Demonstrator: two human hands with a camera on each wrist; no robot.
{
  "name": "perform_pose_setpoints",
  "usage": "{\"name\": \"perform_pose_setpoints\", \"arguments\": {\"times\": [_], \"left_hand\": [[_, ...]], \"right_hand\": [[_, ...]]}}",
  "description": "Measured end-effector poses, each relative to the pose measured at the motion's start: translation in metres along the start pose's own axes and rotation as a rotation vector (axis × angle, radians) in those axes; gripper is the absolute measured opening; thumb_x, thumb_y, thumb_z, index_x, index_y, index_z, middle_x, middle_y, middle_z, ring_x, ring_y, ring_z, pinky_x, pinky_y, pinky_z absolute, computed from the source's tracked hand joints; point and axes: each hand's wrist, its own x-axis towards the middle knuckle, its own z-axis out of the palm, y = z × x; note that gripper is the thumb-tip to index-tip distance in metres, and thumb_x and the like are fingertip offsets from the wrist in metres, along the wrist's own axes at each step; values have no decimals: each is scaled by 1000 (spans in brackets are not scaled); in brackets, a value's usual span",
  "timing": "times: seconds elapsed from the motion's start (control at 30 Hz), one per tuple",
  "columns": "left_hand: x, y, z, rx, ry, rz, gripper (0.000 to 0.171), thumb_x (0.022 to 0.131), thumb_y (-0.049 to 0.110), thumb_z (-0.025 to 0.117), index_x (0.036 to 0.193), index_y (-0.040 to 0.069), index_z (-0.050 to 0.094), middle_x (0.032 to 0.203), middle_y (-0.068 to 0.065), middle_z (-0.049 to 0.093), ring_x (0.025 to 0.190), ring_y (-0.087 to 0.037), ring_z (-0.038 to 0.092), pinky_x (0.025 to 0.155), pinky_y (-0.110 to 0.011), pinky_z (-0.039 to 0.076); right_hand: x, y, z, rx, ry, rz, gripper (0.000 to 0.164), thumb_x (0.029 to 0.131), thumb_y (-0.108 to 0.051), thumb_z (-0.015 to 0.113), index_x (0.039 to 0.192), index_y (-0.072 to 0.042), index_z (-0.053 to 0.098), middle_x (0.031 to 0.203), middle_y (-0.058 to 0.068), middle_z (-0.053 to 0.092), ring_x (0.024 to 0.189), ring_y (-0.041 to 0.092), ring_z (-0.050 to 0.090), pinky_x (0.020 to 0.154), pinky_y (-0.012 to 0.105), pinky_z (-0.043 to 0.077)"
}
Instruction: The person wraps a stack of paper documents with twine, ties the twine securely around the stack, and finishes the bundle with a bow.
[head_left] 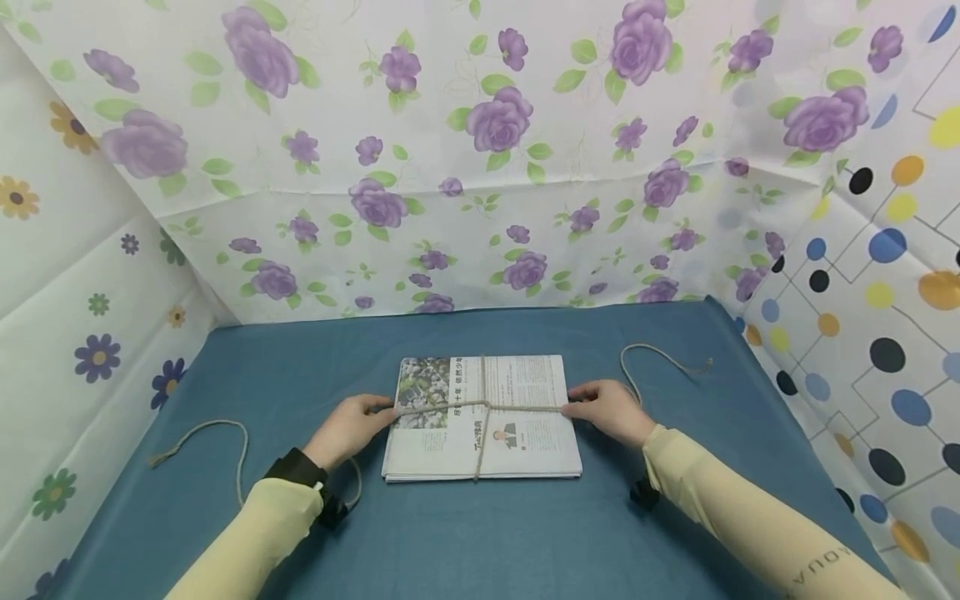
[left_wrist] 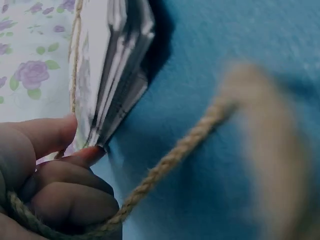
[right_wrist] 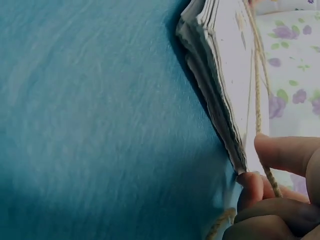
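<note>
Backdrop: a purple-flowered sheet [head_left: 450,225] hung at the far side, behind a blue cloth [head_left: 480,542].
Newspapers: the folded stack of newspapers [head_left: 450,454] lay flat mid-cloth, between the two hands.
Rope: the thin rope [head_left: 528,408] ran over the stack both near to far and left to right, its lines meeting around the middle; whether a knot sat there could not be told.
Left hand: the left hand [head_left: 352,429] pinched the rope at the stack's left edge, its slack passing through the lower fingers.
Right hand: the right hand [head_left: 611,410] pinched the rope at the right edge, well apart from the left.
Tails: one loose end lay left on the cloth, the other far right.
Wrapping: the cross over the top looked made; the underside was hidden.
Fastening: with no bow showing and both ends loose, tightening and tying off seemed left to do.
</note>
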Motion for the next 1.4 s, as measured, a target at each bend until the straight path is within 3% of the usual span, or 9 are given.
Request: {"name": "perform_pose_setpoints", "arguments": {"times": [0.27,0.47,0.6,0.67,0.77,0.83,1.17,1.4], "left_hand": [[2,-4,4,-4,45,19,42,105,27,62,139,2,63,142,-22,58,134,-42,50,104,-58,45],[2,-10,8,-82,93,46,40,104,23,63,140,4,63,141,-20,59,133,-40,52,105,-56,44],[-2,-11,9,-204,100,64,43,105,22,61,144,4,58,145,-20,56,134,-38,51,106,-55,44],[-3,-11,9,-247,105,72,44,106,21,61,146,5,56,145,-20,55,135,-38,51,107,-54,44],[-6,-12,8,-273,114,72,45,106,22,61,148,7,55,144,-20,55,134,-38,51,107,-54,44],[-7,-13,8,-268,118,69,45,106,23,61,148,7,55,144,-20,56,133,-38,52,106,-54,44],[-5,-17,10,-278,150,50,38,104,16,64,139,4,60,131,-18,62,123,-34,58,100,-51,49],[-4,-16,8,-284,93,51,49,104,13,62,149,2,45,132,-21,58,126,-37,54,103,-55,45]], "right_hand": [[0,0,-1,122,-11,39,40,95,-23,75,130,-4,70,136,19,62,131,39,53,103,55,46],[-5,0,2,241,1,86,37,97,-20,73,132,-10,70,141,16,59,131,34,53,102,54,46],[-9,0,4,316,12,119,38,98,-20,72,135,-13,68,140,12,60,114,27,57,89,42,48],[-10,1,5,355,19,124,37,98,-18,71,135,-14,68,136,10,63,91,23,57,76,34,45],[-12,1,5,402,18,116,37,99,-15,70,136,-13,67,130,10,65,63,18,43,59,30,37],[-12,1,6,435,8,117,37,99,-13,70,136,-13,67,127,10,66,54,17,34,53,30,33],[-11,6,10,523,-2,149,39,98,-7,69,136,-10,63,127,12,63,57,14,39,51,28,35],[-9,4,12,603,-34,129,54,94,2,70,143,-1,48,119,15,62,53,11,36,47,27,32]]}}
